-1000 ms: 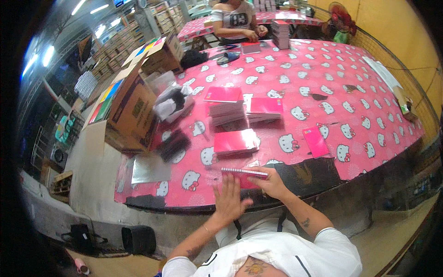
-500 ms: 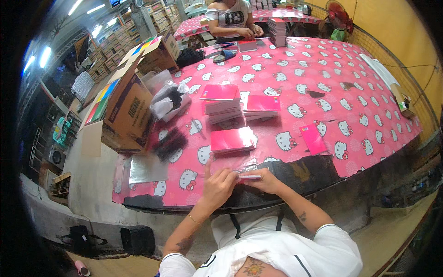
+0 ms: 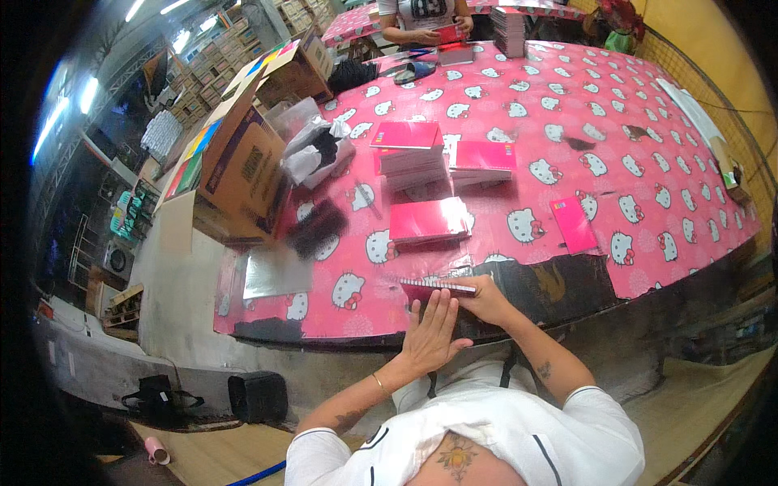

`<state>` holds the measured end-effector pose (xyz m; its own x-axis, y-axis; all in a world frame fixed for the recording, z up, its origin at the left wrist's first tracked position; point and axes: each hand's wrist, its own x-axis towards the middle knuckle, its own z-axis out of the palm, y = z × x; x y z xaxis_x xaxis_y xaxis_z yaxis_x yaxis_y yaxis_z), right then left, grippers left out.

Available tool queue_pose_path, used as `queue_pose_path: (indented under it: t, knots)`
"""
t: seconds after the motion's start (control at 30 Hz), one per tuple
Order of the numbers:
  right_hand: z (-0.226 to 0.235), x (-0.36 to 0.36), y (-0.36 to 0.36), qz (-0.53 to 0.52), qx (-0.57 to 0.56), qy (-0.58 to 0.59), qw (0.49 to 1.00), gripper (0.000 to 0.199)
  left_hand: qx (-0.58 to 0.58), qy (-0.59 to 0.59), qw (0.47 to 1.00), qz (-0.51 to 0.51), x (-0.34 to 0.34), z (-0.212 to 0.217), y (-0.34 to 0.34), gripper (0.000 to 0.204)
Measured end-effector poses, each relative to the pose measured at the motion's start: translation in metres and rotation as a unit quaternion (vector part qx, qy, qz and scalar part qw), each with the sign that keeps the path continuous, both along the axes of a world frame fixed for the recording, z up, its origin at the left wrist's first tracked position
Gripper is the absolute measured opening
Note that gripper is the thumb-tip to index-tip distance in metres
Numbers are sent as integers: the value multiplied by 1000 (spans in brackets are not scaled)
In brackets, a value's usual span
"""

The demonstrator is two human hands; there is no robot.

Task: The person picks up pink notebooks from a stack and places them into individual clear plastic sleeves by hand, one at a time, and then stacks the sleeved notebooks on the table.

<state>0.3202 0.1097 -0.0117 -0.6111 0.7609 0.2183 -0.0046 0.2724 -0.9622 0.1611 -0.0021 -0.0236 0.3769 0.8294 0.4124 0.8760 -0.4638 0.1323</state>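
Note:
A notebook (image 3: 429, 292) with a spiral-looking upper edge stands tilted over the near edge of the table. My right hand (image 3: 489, 302) grips its right end. Flat against its near face lie the stretched fingers of my left hand (image 3: 435, 330), thumb apart. Just beyond is a low stack of pink notebooks (image 3: 428, 223). Behind that rise a taller pink stack (image 3: 408, 136) and another stack (image 3: 484, 155) to its right. One pink notebook (image 3: 575, 227) lies alone to the right of my hands.
A pink patterned cloth (image 3: 519, 113) covers the table, with a torn dark patch near me. Open cardboard boxes (image 3: 239, 182) and a plastic bag (image 3: 312, 150) stand left, near black bristly strands (image 3: 318, 230) and a silvery sheet (image 3: 277, 274). Across the table a person (image 3: 425, 20) handles a red notebook.
My left hand has gone from pinching at the notebook to lying flat against it. The notebook is tilted up, showing its bound edge. The view has shifted, and the person opposite has raised a notebook.

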Motion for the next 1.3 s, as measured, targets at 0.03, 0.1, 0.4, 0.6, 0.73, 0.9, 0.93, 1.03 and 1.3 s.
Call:
queue_pose_path:
  t: [0.03, 0.1, 0.4, 0.6, 0.73, 0.9, 0.93, 1.03, 1.3]
  knots:
    - [0, -1, 2, 3, 12, -3, 1000, 31, 18, 29, 998, 46, -6, -4, 13, 91]
    - [1, 0, 1, 3, 29, -16, 999, 32, 47, 81, 987, 131, -12, 36, 56, 92]
    - [-17, 3, 6, 21, -30, -34, 999, 31, 24, 80, 993, 84, -2, 44, 59, 85]
    - [-14, -1, 5, -10, 24, -22, 999, 29, 7, -82, 995, 52, 4, 40, 24, 55]
    - [3, 3, 5, -11, 95, -60, 994, 30, -46, -81, 995, 19, -20, 61, 56, 34]
    - [43, 35, 11, -15, 54, -112, 992, 30, -27, -133, 991, -8, -14, 63, 55, 28]
    - [45, 43, 14, -15, 53, -109, 992, 30, -14, -151, 988, -7, -9, 71, 54, 27]
    - [56, 50, 15, -12, 49, -101, 994, 21, -18, -105, 994, 7, -12, 66, 56, 29]
    - [47, 49, 12, -15, 15, -84, 996, 15, -15, -119, 992, 24, -4, 75, 55, 19]
